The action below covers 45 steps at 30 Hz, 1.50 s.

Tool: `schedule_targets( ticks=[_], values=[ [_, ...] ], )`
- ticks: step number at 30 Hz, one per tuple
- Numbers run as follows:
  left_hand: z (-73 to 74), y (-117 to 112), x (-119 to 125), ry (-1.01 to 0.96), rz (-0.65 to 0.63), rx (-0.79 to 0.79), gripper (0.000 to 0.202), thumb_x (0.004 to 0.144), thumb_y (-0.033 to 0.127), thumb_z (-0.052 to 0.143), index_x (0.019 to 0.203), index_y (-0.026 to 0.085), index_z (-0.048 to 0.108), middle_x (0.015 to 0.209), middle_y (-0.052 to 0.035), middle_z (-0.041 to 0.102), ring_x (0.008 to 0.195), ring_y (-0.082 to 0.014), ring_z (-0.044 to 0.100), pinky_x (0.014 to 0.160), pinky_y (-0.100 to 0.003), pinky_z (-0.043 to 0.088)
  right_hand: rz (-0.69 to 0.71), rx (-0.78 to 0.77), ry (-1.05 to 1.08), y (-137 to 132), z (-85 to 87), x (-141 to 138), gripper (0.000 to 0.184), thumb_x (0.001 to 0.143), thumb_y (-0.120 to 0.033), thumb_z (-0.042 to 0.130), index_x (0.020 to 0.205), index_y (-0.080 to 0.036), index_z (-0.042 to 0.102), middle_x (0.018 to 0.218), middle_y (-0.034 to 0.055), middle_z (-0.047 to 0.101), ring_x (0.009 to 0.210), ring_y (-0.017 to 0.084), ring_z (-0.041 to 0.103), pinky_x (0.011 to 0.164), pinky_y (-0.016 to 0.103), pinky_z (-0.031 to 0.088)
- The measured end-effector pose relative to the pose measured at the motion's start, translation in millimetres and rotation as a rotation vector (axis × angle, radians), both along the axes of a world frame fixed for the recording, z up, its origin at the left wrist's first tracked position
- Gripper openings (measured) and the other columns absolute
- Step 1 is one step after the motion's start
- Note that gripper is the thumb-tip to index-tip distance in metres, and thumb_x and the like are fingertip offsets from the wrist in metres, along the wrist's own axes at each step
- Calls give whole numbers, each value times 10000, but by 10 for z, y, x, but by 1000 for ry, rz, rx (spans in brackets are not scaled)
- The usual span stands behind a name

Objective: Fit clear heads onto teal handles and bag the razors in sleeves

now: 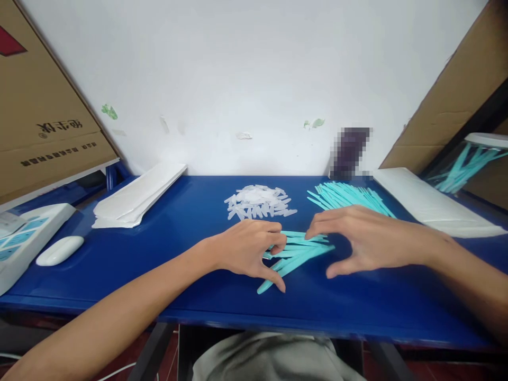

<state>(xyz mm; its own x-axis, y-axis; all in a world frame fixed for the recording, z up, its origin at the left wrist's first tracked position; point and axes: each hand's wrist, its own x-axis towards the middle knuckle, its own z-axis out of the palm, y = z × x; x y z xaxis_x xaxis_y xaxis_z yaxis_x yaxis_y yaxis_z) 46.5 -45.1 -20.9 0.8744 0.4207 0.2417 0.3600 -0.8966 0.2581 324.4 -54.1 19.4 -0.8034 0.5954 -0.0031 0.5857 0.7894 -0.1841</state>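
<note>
A small bunch of turquoise plastic sticks (296, 253) lies on the blue table (178, 264) near its front edge. My left hand (248, 248) rests over the bunch's left end, fingers curled onto the sticks. My right hand (357, 238) hovers at the bunch's right end with fingers arched and apart, fingertips touching the sticks. A larger pile of the same turquoise sticks (349, 196) lies behind my right hand. A heap of small clear plastic caps (257, 202) sits behind my left hand.
White paper sleeves are stacked at the back left (137, 198) and along the right (428, 203). A white mouse (59, 250) and a white device (24, 233) sit at left. Cardboard boxes (43, 106) flank both sides. A clear bin of turquoise sticks (464, 164) stands at right.
</note>
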Motion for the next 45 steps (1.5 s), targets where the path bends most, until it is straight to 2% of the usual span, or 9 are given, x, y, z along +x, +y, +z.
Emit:
schedule_targets(
  ticks=[6,9,12,17,22,30,36,40,45],
  values=[
    [-60,4,42,-39,-13,61,632,778,787,602,700,185,424,690,23,449,582,-112,368,515,-283,232,13,134,106,-44,-63,-81,314,914,-471,548,928,-197,700,771,47,655,703,194,537,738,369,356],
    [-7,48,-7,-37,38,58,503,930,652,514,755,182,488,717,4,515,603,-123,424,543,-282,262,-15,37,31,-115,-140,-211,351,951,-505,517,848,-221,696,606,7,569,657,186,490,764,382,349],
    [107,132,-133,30,102,71,378,970,500,521,766,181,521,699,1,550,612,-129,455,572,-285,279,-22,-72,-12,-157,-201,-266,349,919,-550,567,930,-235,718,546,7,508,755,234,538,666,330,359],
    [233,243,-328,160,213,3,559,845,646,626,596,184,434,556,21,489,500,-108,370,535,-294,246,13,-134,63,-138,-236,-244,301,944,-463,586,948,-202,736,653,4,591,628,159,537,597,298,365],
    [177,246,-320,239,231,-103,710,760,771,631,485,182,345,470,20,413,444,-94,326,498,-301,231,66,-159,129,-133,-247,-265,267,962,-389,575,884,-191,737,712,7,597,631,133,531,600,277,374],
    [163,173,-199,189,191,-147,662,814,656,673,474,171,380,409,39,375,416,-81,303,481,-288,231,70,-173,126,-238,-243,-367,224,973,-296,536,920,-195,730,689,9,604,617,141,550,600,274,384],
    [210,135,-198,203,212,-100,444,819,612,686,739,185,596,439,59,415,423,-104,368,478,-265,231,11,-78,224,-195,-315,-298,279,1000,-309,493,1084,-190,731,813,39,678,650,137,594,599,264,396],
    [245,136,-226,164,194,-97,370,892,518,624,758,175,590,567,23,534,504,-108,442,529,-256,279,-31,-13,153,-139,-335,-282,276,996,-320,494,987,-187,735,775,36,621,622,139,563,583,269,376],
    [259,155,-247,172,201,5,391,897,483,612,679,175,510,670,-6,573,587,-124,456,581,-265,293,-146,-109,87,-129,-306,-321,257,987,-376,495,962,-205,685,860,31,609,633,137,537,594,281,366]
  ],
)
